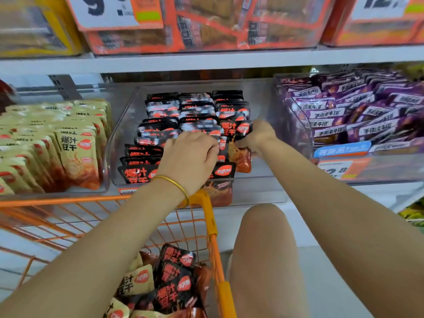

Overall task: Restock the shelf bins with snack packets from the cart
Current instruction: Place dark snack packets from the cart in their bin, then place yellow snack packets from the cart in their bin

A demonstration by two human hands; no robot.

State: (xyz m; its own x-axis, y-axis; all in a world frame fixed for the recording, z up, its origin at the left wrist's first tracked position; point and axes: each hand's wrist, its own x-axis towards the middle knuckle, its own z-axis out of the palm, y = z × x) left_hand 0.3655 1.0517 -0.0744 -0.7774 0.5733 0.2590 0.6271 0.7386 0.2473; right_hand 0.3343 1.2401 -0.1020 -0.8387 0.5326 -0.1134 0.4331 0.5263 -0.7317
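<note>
A long grey metal shelf board (206,61) crosses the view, a slotted grey steel upright (63,87) stands behind it, and a pale smooth floor (321,290) lies below.

shop | shelf bins (125,125) w/ snack pkts (137,173) | price tags (107,10) | cart (213,228)

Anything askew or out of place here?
The black packets gripped by the right hand lean askew at the right front of the middle bin, out of line with the upright rows beside them. Nothing spilled or torn shows.

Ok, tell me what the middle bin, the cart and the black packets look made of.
Middle bin: clear, rigid-looking plastic; packets show through its walls.
Cart: probably metal wire, coated orange; thin grid.
Black packets: glossy film, likely plastic, with glare.
</note>
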